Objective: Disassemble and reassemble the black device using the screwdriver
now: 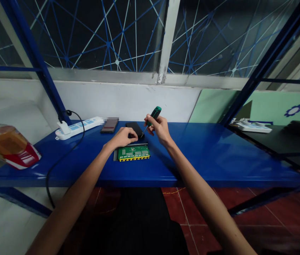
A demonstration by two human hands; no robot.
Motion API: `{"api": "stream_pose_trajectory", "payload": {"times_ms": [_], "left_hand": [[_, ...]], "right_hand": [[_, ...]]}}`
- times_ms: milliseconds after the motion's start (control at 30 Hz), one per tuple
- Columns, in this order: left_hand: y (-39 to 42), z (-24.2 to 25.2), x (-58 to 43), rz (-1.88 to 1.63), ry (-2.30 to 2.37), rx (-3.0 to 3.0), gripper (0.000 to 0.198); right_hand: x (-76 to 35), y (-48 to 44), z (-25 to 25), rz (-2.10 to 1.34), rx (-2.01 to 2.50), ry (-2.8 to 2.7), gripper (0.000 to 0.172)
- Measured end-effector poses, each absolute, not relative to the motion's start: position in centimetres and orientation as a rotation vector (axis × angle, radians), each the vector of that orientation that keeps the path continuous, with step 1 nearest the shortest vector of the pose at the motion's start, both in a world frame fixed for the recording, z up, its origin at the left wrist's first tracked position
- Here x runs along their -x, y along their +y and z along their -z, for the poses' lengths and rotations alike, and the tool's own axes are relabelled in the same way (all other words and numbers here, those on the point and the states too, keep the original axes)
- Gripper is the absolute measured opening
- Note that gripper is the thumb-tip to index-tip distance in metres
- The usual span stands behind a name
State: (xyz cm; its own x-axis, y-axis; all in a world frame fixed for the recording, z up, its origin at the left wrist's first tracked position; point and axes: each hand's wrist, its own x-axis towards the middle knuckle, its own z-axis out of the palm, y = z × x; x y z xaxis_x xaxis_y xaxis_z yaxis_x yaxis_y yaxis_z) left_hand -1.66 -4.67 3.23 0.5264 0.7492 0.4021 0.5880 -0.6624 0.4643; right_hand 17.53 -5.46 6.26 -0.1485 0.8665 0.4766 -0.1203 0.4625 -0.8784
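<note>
The person is leaning over a blue surface (205, 152), working near its middle. The right hand (159, 128) is clamping its fingers around a green-handled screwdriver (153, 115), tilting it so the tip is pointing down and left toward a black box (134, 128). The left hand (124, 138) is resting, fingers bent, on the far edge of a green circuit board (134, 153); I cannot tell whether it is pinching the board or only pressing on it. The board is lying flat, nearer the front edge than the box and just beside it.

On the left, a jar (6, 143) of amber liquid is wearing a red label, its print too blurred to read. A white power strip (79, 126) is lying along the back with a black cable (64, 156) trailing over the front edge. A dark phone (109, 124) is lying between the strip and the box. A blue gear emblem (293, 110) is showing on the green wall to the right.

The surface is running bare from the right hand out to its right end, and the strip in front of the board is lying open too.
</note>
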Motion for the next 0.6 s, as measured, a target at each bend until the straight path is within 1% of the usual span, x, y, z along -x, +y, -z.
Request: {"api": "stream_pose_trajectory", "payload": {"times_ms": [100,233,400,600], "left_hand": [[-4.4,-3.1,2.3,-0.829,1.190,-2.527,0.014],[-4.1,-3.0,2.6,-0.840,1.222,-2.472,0.020],[-4.3,-3.8,3.4,-0.834,1.240,-2.424,0.024],[-4.5,-5.0,5.3,-0.535,1.048,-2.245,0.034]], "right_hand": [[-17.7,-5.3,-6.3,-0.973,0.694,-1.459,0.038],[-17.7,-5.5,-6.4,-0.983,0.709,-1.465,0.039],[-17.3,-5.9,-6.4,-0.993,0.754,-1.521,0.042],[-16.4,-6.1,-5.7,-0.811,0.826,-1.531,0.047]]}}
